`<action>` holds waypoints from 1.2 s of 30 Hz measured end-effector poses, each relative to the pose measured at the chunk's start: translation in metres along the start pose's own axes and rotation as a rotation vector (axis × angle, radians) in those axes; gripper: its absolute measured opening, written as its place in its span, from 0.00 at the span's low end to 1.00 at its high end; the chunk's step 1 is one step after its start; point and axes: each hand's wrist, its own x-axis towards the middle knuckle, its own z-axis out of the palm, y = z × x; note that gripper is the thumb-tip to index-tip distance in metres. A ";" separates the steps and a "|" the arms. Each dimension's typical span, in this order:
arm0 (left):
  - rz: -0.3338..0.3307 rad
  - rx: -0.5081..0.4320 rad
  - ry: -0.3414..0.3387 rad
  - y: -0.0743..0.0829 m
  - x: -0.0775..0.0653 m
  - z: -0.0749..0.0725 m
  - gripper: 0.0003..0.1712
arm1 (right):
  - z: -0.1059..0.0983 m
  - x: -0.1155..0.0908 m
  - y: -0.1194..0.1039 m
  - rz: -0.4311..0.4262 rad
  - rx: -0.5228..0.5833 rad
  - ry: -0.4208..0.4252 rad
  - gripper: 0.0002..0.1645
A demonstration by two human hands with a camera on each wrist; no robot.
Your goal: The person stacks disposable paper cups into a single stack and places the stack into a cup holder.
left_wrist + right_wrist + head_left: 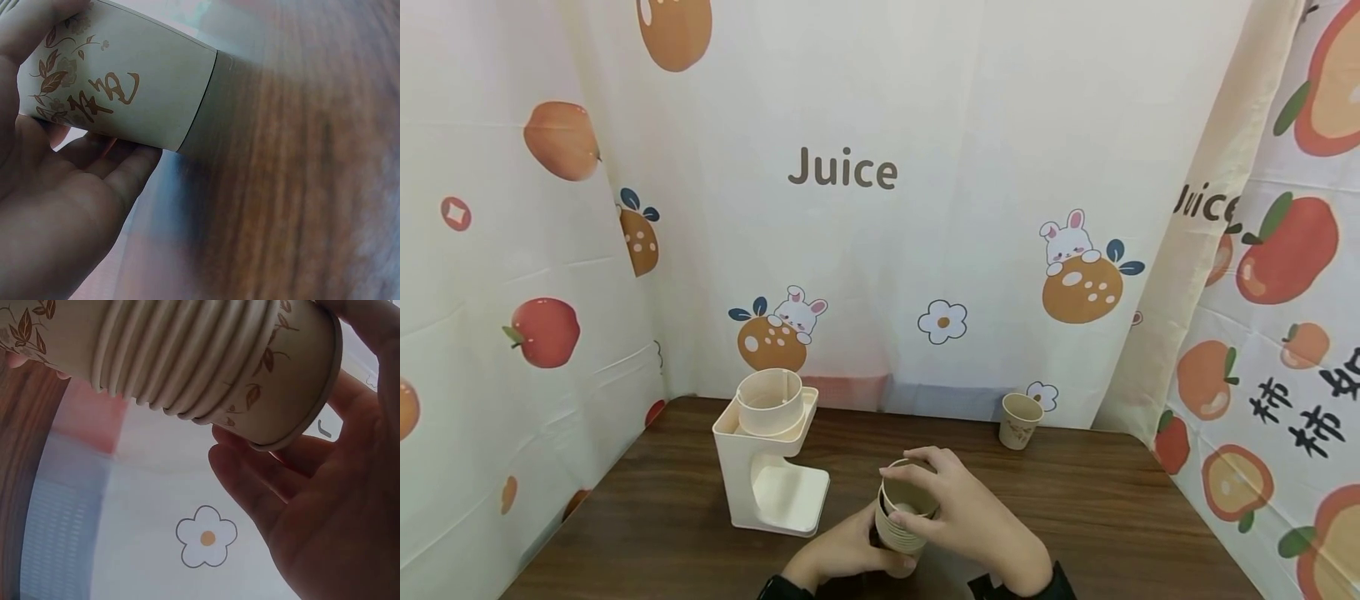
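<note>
A stack of beige paper cups (901, 543) with ribbed, nested rims stands near the front middle of the table. Around its lower part my left hand (848, 546) curls its fingers; the left wrist view shows the printed bottom cup (144, 81) in that grip, its base at or close to the table. My right hand (966, 512) grips the top paper cup (294, 375) near its rim, thumb and fingers on opposite sides. That cup sits raised above the other rims, its lower part still inside the stack. Leaf prints and brown lettering mark the cups.
A cream-white stand (736, 475) with a round tube (771, 402) on top and a flat base plate stands left of my hands. One paper cup (1019, 423) stands upright at the table's back right. Printed curtains (910, 233) surround the wooden table (647, 500).
</note>
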 end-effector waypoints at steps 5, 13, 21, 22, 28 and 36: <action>0.017 -0.015 -0.016 -0.001 0.000 0.001 0.41 | 0.002 -0.001 0.001 -0.019 0.011 -0.045 0.24; 0.026 -0.017 -0.010 0.000 -0.001 0.002 0.41 | 0.005 0.000 0.000 -0.034 0.033 -0.101 0.23; 0.029 -0.015 -0.015 0.001 -0.001 0.002 0.42 | 0.006 -0.002 0.002 -0.030 0.044 -0.098 0.24; 0.031 -0.016 -0.017 0.001 -0.001 0.002 0.42 | 0.006 -0.002 0.002 -0.028 0.045 -0.101 0.24; 0.028 -0.014 -0.024 0.000 -0.001 0.001 0.41 | 0.006 -0.002 0.002 0.029 0.069 -0.128 0.26; 0.013 -0.034 -0.022 0.001 -0.002 0.001 0.40 | 0.005 -0.003 0.002 0.013 0.048 -0.112 0.26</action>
